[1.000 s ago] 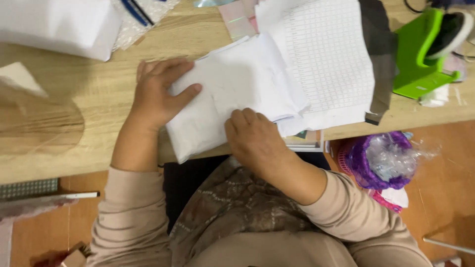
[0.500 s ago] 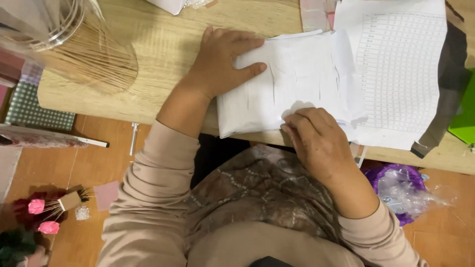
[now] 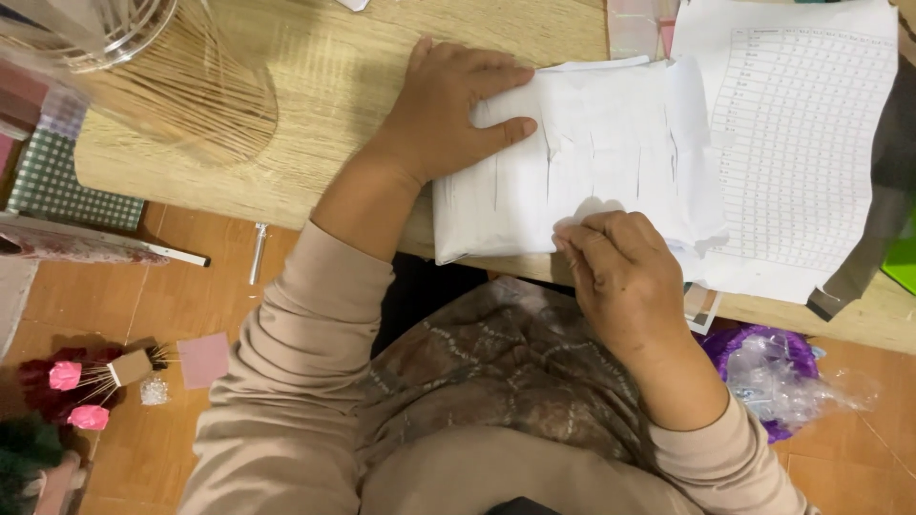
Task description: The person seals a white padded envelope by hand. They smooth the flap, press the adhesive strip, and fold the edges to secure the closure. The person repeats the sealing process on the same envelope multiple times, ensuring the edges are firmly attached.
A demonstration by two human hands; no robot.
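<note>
Pressing flat with spread fingers, the left hand (image 3: 448,110) is lying open on the left end of a folded white paper packet with creases and short slits (image 3: 582,157), which is resting near the middle of the frame on the front edge of a light wooden table (image 3: 315,114). Down at the lower edge of that packet, the right hand (image 3: 620,277) is curling its fingers closed against the paper's bottom border, pinching or pushing it; which of the two cannot be told, since the fingertips are tucked under.

Lying partly beneath the packet's right side, a white printed sheet with a grid of rows (image 3: 801,143) is taking up the upper right of the frame. In the upper left, a bundle of thin pale sticks in a clear holder (image 3: 162,86) is fanning over the tabletop. On the tiled floor at the lower right, a purple and clear plastic bag (image 3: 773,372) is sitting just beside the person's beige sleeve. At the lower left of the frame, small pink flower-like pieces on sticks (image 3: 76,396) are lying near a pink square card (image 3: 203,359).
</note>
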